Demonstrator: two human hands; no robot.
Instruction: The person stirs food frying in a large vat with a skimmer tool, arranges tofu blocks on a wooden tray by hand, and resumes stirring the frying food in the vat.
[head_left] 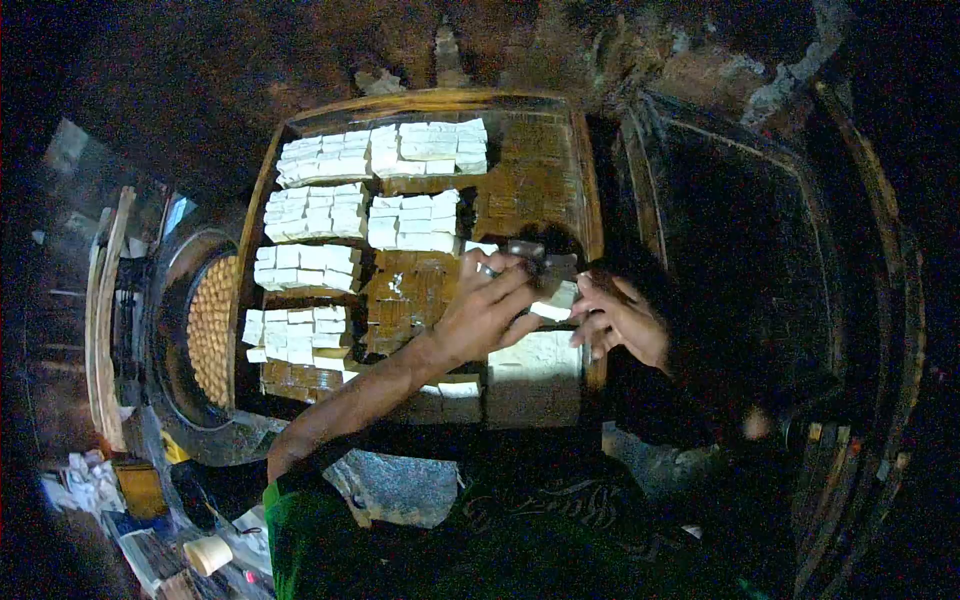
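Observation:
My left hand [490, 305], with a ring on one finger, reaches over the right half of a wooden tray [400, 315]. Its fingers are bent but apart, beside shadowed blocks [525, 250]. Close to the tray's right side is my right hand [630, 325], its fingers spread and slightly blurred. A white block [555, 302] lies between the hands, near the right fingertips; contact is unclear. Below them sits a larger pale slab [535, 360], partly in shadow. White blocks stand in rows on the tray, including a group at the back [440, 140] and one at the left [315, 210].
Left of the tray, a round dark container [180, 300] holds many small brownish pieces [212, 330]. Another dark framed tray [650, 190] is at the right. A pale cup [208, 555] and papers [85, 485] lie at the lower left.

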